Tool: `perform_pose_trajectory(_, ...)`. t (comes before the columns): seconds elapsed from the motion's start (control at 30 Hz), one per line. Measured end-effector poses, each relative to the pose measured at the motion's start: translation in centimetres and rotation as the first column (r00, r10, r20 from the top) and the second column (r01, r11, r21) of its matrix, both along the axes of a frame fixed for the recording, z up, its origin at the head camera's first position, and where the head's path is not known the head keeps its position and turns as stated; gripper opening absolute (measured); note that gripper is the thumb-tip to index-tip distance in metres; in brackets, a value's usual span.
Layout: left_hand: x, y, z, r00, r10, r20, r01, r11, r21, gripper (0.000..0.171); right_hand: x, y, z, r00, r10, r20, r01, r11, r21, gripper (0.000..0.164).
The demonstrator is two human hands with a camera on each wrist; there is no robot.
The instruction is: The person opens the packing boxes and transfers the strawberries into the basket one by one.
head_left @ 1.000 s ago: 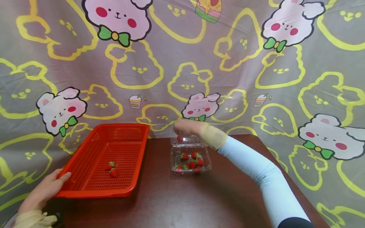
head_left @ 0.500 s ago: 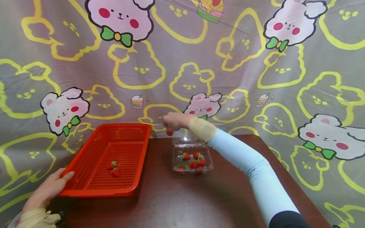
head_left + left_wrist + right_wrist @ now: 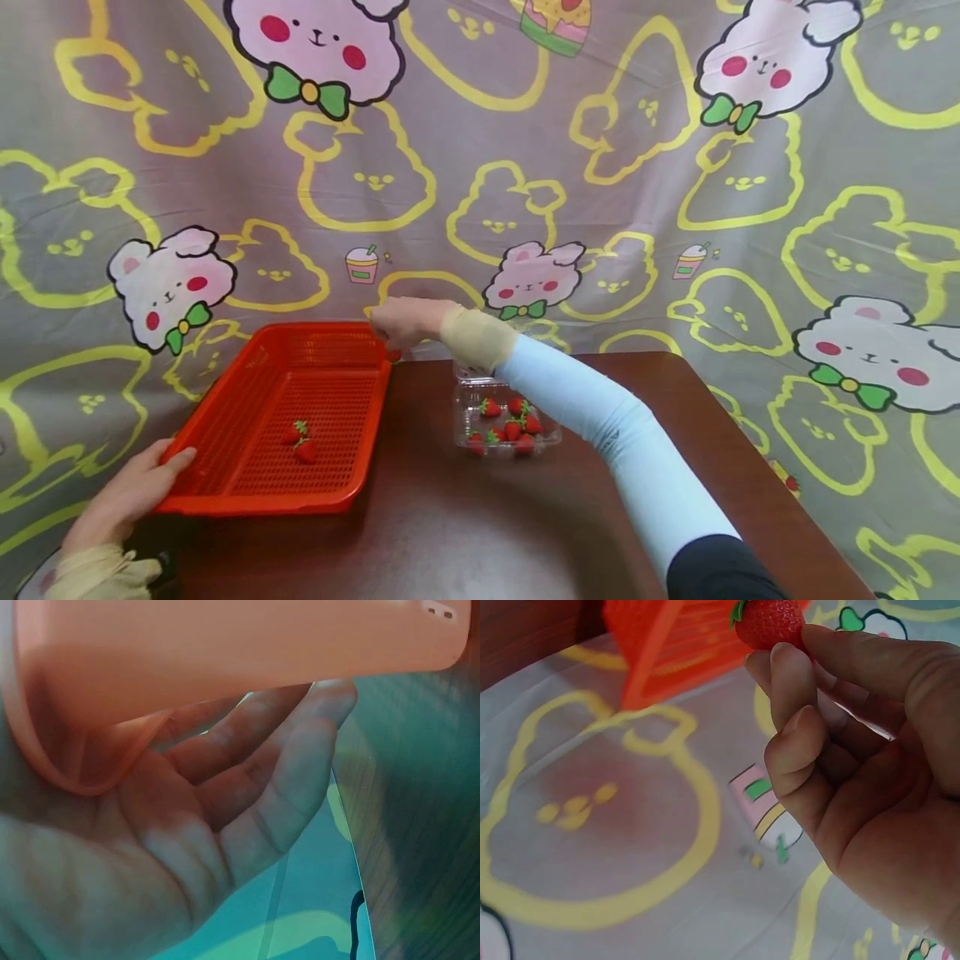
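My left hand (image 3: 138, 485) grips the near left corner of a red plastic basket (image 3: 262, 505), thumb over the rim. In the left wrist view its fingers (image 3: 300, 772) curl underneath the basket wall (image 3: 262, 645). My right hand (image 3: 408, 321) is over the basket's far right corner. Between thumb and fingers it pinches a strawberry (image 3: 771, 622) with a green leaf cap, plain in the right wrist view. Two strawberries (image 3: 303, 451) lie on the basket floor. A clear plastic clamshell box (image 3: 553, 435) holds several more strawberries (image 3: 512, 430); its raised lid is partly hidden behind my right forearm.
Basket and box stand on a dark brown table (image 3: 465, 533), with a strip of tabletop between them. A patterned cloth curtain (image 3: 480, 125) hangs right behind the table's back edge. My right sleeve (image 3: 600, 408) reaches across the table's right side.
My right hand has moved left with the strawberry, from over the clamshell's lid to the basket's far right corner. My left hand keeps its grip on the basket.
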State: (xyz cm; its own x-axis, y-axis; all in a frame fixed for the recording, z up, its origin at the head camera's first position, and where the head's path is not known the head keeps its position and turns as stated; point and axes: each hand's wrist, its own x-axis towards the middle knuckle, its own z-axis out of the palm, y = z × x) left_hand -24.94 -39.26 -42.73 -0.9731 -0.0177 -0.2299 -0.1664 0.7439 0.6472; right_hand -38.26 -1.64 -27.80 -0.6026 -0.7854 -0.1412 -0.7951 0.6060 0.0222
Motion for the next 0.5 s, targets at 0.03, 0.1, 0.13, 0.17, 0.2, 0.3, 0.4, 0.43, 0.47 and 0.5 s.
perform_pose_trajectory(0.03,0.0,0.1,0.0,1.0,0.003,0.0,-0.003,1.0,-0.002,0.07,0.0,-0.5,-0.1,1.0,0.011,0.013,-0.011,1.0,-0.004,0.031)
perform_pose_trajectory(0.1,0.0,0.3,0.0,1.0,0.001,0.002,-0.001,1.0,0.0,0.069,0.2,-1.6,-0.3,0.999,0.026,0.035,-0.025,1.0,-0.009,0.031)
perform_pose_trajectory(0.13,0.0,0.3,0.0,1.0,0.003,0.001,-0.003,1.0,0.001,0.068,0.2,-2.1,-0.4,0.999,0.034,0.037,-0.033,0.999,-0.011,0.031)
perform_pose_trajectory(0.17,0.0,0.4,0.0,1.0,0.002,0.0,-0.002,1.0,0.002,0.068,0.3,-2.7,-0.5,0.999,0.041,0.033,-0.041,0.999,-0.005,0.031)
perform_pose_trajectory(0.2,0.0,0.4,0.1,1.0,0.002,0.001,-0.002,1.0,0.005,0.067,0.3,-3.2,-0.6,0.998,0.046,0.032,-0.046,0.999,0.003,0.032)
perform_pose_trajectory(0.3,0.0,0.5,0.1,1.0,0.0,0.003,0.0,1.0,0.013,0.065,0.4,-5.1,-1.0,0.997,0.04,0.059,-0.041,0.999,0.023,0.033)
perform_pose_trajectory(0.4,-0.1,0.4,0.1,1.0,0.004,0.013,-0.005,1.0,0.026,0.065,0.3,-7.0,-1.5,0.995,0.01,0.101,-0.015,0.999,0.045,0.034)
perform_pose_trajectory(0.43,-0.1,0.3,0.1,1.0,0.007,0.015,-0.007,1.0,0.026,0.066,0.2,-7.7,-1.7,0.994,0.003,0.108,-0.009,0.998,0.059,0.034)
perform_pose_trajectory(0.47,-0.1,0.2,0.2,1.0,0.01,0.018,-0.01,1.0,0.025,0.066,0.1,-8.4,-1.9,0.994,-0.002,0.107,-0.007,0.997,0.08,0.034)
perform_pose_trajectory(0.5,0.0,0.2,0.2,1.0,0.013,0.023,-0.013,1.0,0.026,0.067,0.1,-9.1,-2.1,0.994,-0.014,0.113,0.003,0.995,0.102,0.033)
